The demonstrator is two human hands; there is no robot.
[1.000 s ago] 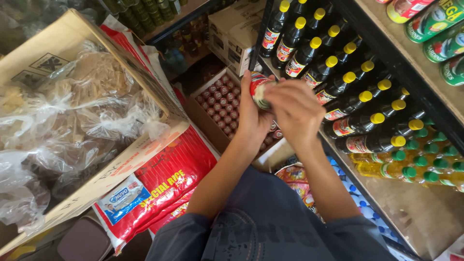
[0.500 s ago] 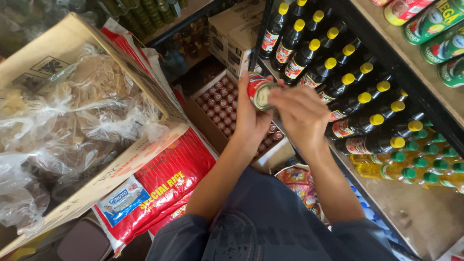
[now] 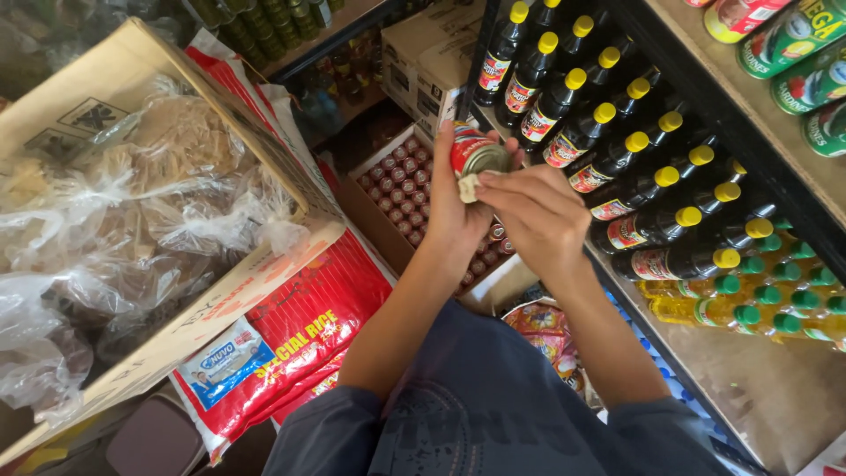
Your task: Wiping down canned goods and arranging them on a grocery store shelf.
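Red-labelled metal, cylindrical and smooth, makes up the small can (image 3: 477, 152), which is held in the air in front of the shelf's front edge (image 3: 670, 344), above an open cardboard tray of red-capped cans (image 3: 401, 181). The left hand (image 3: 449, 207) wraps the can's body, with fingers curled shut around its side and the thumb along the left. The can's long axis is tilted, and its shiny round end faces up towards the camera. The right hand (image 3: 538, 216) lies just beside that end, its fingertips pinched together on a small pale tag (image 3: 468, 187) at the rim. On the shelf stand rows of dark glass bottles (image 3: 617, 167) with yellow caps. A glossy red rice sack (image 3: 291, 339) lies beside a cardboard box (image 3: 115, 106) filled with crinkled clear plastic bags.
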